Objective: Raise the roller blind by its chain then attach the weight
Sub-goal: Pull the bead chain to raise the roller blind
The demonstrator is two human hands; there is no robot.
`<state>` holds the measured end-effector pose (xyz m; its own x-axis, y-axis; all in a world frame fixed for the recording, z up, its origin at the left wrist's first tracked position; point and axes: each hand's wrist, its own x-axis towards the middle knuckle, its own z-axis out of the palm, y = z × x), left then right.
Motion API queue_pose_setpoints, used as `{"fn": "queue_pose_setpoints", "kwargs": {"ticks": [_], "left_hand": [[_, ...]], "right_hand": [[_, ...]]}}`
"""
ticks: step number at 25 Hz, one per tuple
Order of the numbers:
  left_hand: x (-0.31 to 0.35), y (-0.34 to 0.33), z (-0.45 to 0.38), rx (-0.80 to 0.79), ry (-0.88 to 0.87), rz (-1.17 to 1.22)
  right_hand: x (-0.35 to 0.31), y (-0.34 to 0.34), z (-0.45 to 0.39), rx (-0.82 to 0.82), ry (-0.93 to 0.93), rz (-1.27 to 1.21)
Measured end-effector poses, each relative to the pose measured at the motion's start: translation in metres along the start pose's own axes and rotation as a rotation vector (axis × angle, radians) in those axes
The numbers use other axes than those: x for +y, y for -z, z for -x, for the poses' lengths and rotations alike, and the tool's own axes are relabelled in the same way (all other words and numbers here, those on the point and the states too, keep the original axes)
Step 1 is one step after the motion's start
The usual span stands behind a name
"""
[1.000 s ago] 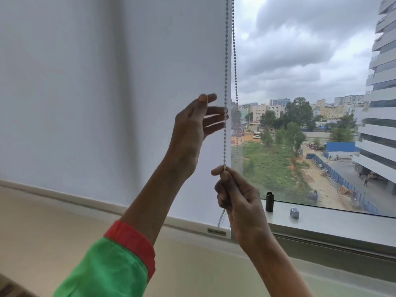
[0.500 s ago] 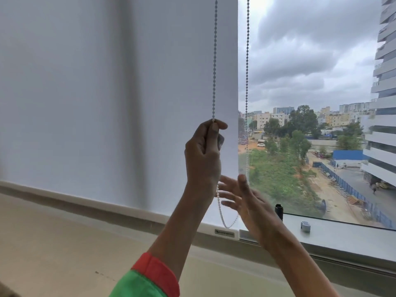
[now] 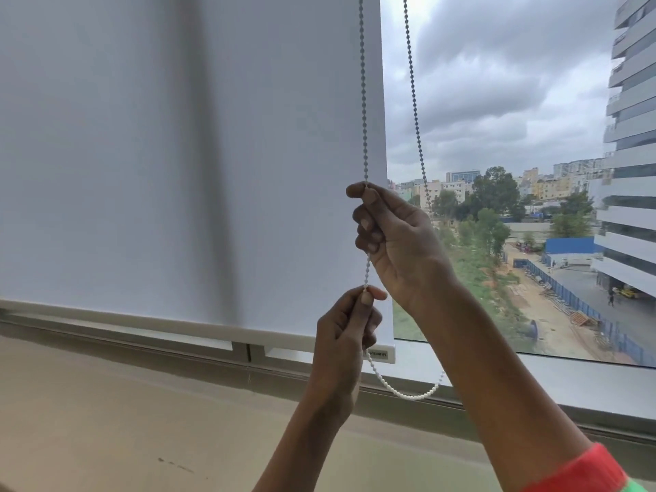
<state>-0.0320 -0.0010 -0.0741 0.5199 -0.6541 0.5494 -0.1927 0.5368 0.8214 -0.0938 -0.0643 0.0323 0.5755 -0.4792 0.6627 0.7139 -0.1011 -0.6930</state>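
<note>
The white roller blind [image 3: 177,154] covers the left of the window, and its bottom bar [image 3: 170,323] hangs just above the sill. The bead chain [image 3: 362,101] hangs along the blind's right edge, and its loop [image 3: 408,395] sags near the sill. My right hand [image 3: 397,239] pinches the front strand high up. My left hand [image 3: 344,335] pinches the same strand lower down, in front of the bar's right end. The back strand [image 3: 413,111] runs free behind my right hand. No weight is in sight; my right forearm covers part of the sill.
A grey window sill [image 3: 568,385] runs along the bottom of the glass [image 3: 497,101], which shows sky and buildings outside. A beige ledge [image 3: 124,420] lies below the blind on the left.
My left hand has pulled the front strand down. My right hand, open half a second ago, has risen and closed on the strand above it. The black cylinder on the sill is now hidden.
</note>
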Motion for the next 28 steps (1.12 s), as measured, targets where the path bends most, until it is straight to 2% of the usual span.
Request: {"fn": "queue_pose_setpoints", "kwargs": {"ticks": [5, 9, 13, 16, 18, 22, 28], "left_hand": [[0.016, 0.022, -0.013, -0.047, 0.121, -0.056], [0.061, 0.018, -0.046, -0.062, 0.009, -0.07], [0.122, 0.002, -0.093, -0.104, 0.002, 0.184], [0.143, -0.009, -0.105, -0.179, -0.032, 0.366], [0.138, -0.013, -0.103, -0.244, -0.079, 0.454], [0.117, -0.014, -0.094, -0.229, -0.085, 0.508], [0.04, 0.003, -0.033, -0.122, 0.011, 0.417]], "right_hand": [[0.021, 0.008, 0.026, 0.021, 0.04, 0.022], [0.036, 0.015, 0.043, 0.009, 0.013, -0.016], [0.055, 0.013, 0.055, -0.003, -0.016, 0.001], [0.06, 0.02, 0.059, -0.014, -0.021, -0.022], [0.061, 0.026, 0.059, -0.026, -0.012, -0.026], [0.074, 0.034, 0.068, -0.071, -0.043, 0.018], [0.11, 0.079, 0.111, -0.125, -0.288, 0.189]]}}
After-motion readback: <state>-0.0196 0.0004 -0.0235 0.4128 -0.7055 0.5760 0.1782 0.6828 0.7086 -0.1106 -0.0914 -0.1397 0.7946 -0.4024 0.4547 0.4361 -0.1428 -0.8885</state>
